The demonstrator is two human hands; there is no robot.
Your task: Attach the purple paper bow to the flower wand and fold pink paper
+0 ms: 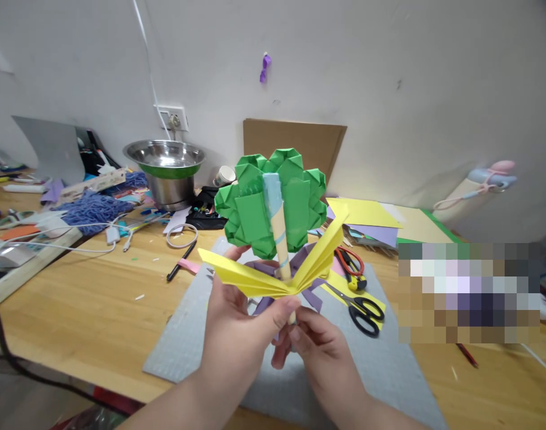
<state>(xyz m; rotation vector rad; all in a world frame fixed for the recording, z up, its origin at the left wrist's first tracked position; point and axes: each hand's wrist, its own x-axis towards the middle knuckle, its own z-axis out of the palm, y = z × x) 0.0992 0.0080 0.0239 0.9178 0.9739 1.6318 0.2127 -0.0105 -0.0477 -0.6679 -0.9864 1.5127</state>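
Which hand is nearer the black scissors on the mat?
Right. The right hand, pinching the paper stick, sits just left of the black scissors; the left hand, holding the yellow folded paper, is farther left.

No words, numbers or signs can be read anywhere in the picture. The long pale box at the left of the frame, on the bench, has tiny dark marks along its side, but they are too small and blurry to make out. The paper flower, held in the left hand and the right hand, shows only plain colours. A blurred patch at the right hides whatever lies there.
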